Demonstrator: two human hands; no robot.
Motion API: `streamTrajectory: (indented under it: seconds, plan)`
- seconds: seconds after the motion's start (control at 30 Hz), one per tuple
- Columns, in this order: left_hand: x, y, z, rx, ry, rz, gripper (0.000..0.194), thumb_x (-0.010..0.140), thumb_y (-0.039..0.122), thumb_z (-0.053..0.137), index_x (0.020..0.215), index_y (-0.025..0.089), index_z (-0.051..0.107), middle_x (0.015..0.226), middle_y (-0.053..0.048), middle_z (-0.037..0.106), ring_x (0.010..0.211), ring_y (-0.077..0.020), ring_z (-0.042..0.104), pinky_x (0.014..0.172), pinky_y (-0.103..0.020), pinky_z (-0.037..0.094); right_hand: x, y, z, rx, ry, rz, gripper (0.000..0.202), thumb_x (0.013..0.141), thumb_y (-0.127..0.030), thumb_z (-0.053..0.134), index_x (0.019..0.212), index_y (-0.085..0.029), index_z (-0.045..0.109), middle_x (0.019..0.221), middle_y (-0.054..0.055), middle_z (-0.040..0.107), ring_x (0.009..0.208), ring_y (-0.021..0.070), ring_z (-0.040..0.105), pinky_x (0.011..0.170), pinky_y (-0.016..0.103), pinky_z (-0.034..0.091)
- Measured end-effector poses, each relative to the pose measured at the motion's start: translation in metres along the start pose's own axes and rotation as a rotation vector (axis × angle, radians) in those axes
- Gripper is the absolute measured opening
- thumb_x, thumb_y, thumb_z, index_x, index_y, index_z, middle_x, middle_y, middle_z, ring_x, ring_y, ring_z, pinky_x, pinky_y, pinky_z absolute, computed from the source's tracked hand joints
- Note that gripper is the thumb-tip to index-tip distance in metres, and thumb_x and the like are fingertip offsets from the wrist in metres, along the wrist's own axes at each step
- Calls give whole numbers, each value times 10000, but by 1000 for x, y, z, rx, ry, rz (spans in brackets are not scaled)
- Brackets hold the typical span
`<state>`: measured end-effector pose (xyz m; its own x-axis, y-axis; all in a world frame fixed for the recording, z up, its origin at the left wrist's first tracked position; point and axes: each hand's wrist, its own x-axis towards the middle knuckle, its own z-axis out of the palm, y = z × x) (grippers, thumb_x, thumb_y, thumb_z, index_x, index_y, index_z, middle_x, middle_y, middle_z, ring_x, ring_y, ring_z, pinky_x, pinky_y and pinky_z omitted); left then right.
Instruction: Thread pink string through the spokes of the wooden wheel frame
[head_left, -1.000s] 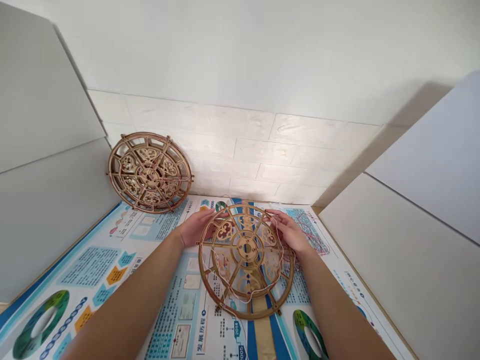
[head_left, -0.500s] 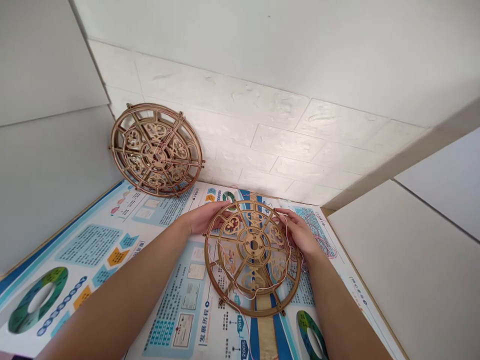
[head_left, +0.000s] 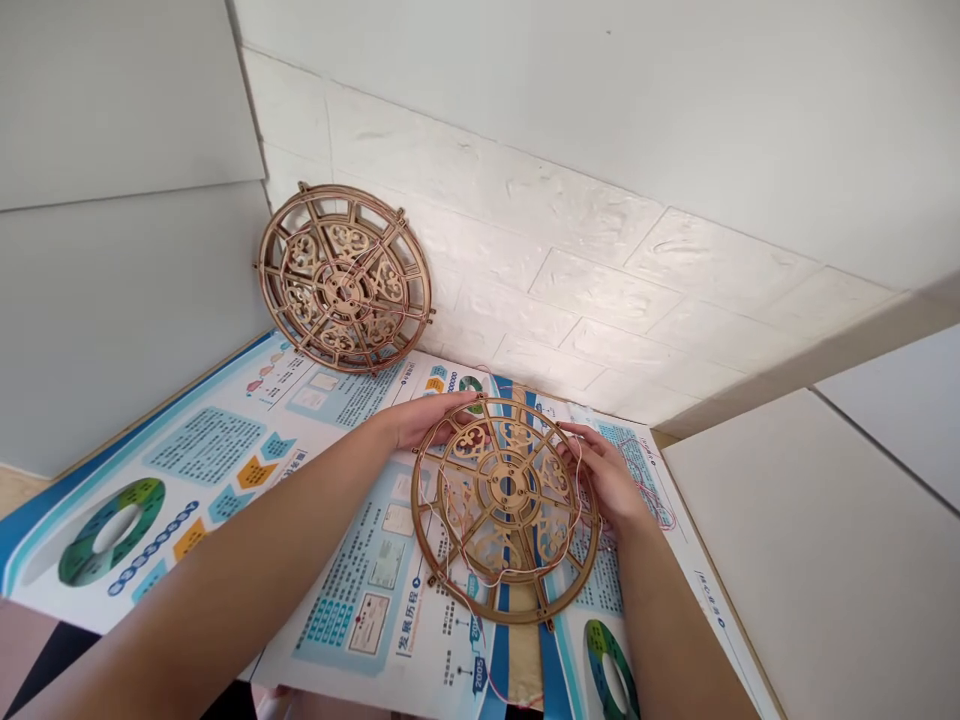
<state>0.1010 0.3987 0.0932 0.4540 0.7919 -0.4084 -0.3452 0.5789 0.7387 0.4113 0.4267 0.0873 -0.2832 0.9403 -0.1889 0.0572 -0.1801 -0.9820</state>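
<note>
Between my hands is a round brown openwork wheel (head_left: 507,487) with spokes, scroll-shaped cutouts and a ringed hub. It is tilted toward me above the printed sheet. My left hand (head_left: 435,420) grips its upper left rim, with the fingers partly behind it. On the upper right, my right hand (head_left: 604,470) holds the rim, thumb and fingers closed around it. A thin pink-and-white wire (head_left: 517,575) loops loosely across the wheel's lower face and trails down to the near edge.
A stack of similar wheels (head_left: 345,280) leans against the white brick-patterned wall (head_left: 555,290) at the back left. The printed poster sheet (head_left: 352,560) covers the surface. More pink wire (head_left: 660,510) lies tangled right of my right hand. Pale panels (head_left: 810,520) stand on both sides.
The wheel in my hands has turned slightly clockwise. The camera view has shifted, so the leaning stack appears farther right and the sheet's near edge shows.
</note>
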Motion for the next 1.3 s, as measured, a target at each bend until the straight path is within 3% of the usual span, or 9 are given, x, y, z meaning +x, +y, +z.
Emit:
streamTrajectory:
  seconds: [0.17,0.3,0.43,0.6,0.8,1.03,1.17,1.3]
  plan:
    - [-1,0,-1,6,1,6,335,998,390,542,1137,112,668,1027,-141,740,896,-214,720,794,-283,583,0,3,3,-7,67,-27,434,721,-392,809,1113,-231,713,941,54,687,729,177,605,640,284,490]
    - [0,-2,-7,18,17,26,253,972,306,586,1095,106,678,1038,-148,736,916,-211,718,808,-280,587,1,9,4,-37,167,-128,322,694,-292,712,1009,-227,734,862,31,668,698,171,582,626,288,470]
    - [1,-4,-13,-24,-14,51,333,879,140,668,1209,165,632,1066,-114,731,957,-204,714,826,-286,584,2,8,7,-216,355,-342,233,775,-317,638,948,-207,749,943,58,687,825,200,619,739,335,500]
    - [0,-5,-17,-10,-98,62,297,868,141,666,1164,161,646,1066,-118,724,983,-212,707,856,-301,577,-4,-12,19,-434,510,-509,259,854,-391,646,980,-189,749,953,70,701,760,180,614,775,367,506]
    - [0,-5,-16,-4,-116,70,256,906,146,616,1161,151,642,1093,-125,717,958,-201,706,841,-293,580,-10,-54,39,-468,232,-389,259,814,-401,729,978,-205,767,903,63,718,744,180,630,741,349,519]
    - [-6,-3,-15,7,-104,74,259,888,164,656,1147,161,665,1152,-120,716,917,-183,710,784,-248,581,5,-96,56,-672,-91,-216,340,745,-442,802,973,-191,771,937,82,741,851,221,671,773,347,534]
    - [-7,-3,-15,15,-97,101,237,885,164,665,1121,156,684,1150,-117,719,919,-168,710,794,-226,576,16,-101,71,-679,-157,-242,312,762,-434,786,966,-199,763,943,75,742,852,216,674,801,357,532]
    - [-1,-5,-18,-4,-114,95,236,862,158,686,1098,157,690,1076,-117,733,866,-173,718,756,-235,581,22,-84,84,-731,-121,-305,296,800,-430,729,996,-208,744,935,66,733,851,217,666,806,374,529]
